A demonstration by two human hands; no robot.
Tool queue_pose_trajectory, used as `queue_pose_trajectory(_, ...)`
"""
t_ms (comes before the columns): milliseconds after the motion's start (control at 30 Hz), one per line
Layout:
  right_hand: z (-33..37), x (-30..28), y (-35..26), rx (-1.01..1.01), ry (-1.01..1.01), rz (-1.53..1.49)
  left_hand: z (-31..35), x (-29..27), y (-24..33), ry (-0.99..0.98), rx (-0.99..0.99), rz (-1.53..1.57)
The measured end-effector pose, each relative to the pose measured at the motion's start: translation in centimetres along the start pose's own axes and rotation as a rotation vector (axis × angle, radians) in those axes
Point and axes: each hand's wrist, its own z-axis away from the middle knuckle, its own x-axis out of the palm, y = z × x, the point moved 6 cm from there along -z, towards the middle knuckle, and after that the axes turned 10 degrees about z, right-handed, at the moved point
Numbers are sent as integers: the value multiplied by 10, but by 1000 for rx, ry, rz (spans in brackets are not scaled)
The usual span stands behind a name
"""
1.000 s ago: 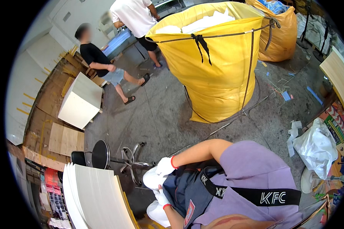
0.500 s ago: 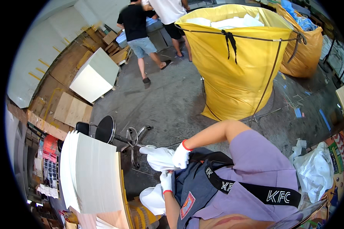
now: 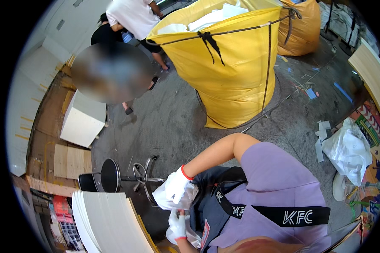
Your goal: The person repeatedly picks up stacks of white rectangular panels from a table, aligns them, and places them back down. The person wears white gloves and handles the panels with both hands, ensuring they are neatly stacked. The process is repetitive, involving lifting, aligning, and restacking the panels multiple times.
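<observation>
My right hand (image 3: 177, 185), in a white glove with a red cuff, grips a crumpled white cloth (image 3: 192, 195) in front of my dark apron (image 3: 211, 202). Its fingers point down over the cloth. Just below it is my left hand (image 3: 177, 225), gloved in the same way. Its fingers are drawn together near the cloth's lower edge, and some bare skin shows at the fingertips. What they pinch is too small to make out. More white fabric (image 3: 193, 238) hangs beside the left wrist.
A stack of pale sheets (image 3: 105, 223) stands at the lower left, near a round black stool (image 3: 110, 175). A big yellow sack (image 3: 236, 80) with white material stands ahead. Two people work beyond it, one in a white shirt (image 3: 131, 17). A white plastic bag (image 3: 348, 149) lies right.
My right hand has moved left and down over the white cloth, which is now bunched beneath it. My left hand has shifted slightly down and left. The whole view has turned.
</observation>
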Motion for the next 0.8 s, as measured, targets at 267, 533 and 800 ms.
queue_pose_trajectory(267, -19, 11, 18, -2, 59, -6, 57, 15, -28, -114, -209, 103)
queue_pose_trajectory(533, -18, -2, -15, -91, 62, -7, 62, 24, -53, -161, -273, 171)
queue_pose_trajectory(800, -53, 46, 4, -86, 18, -101, 70, 18, -79, -172, -373, 237)
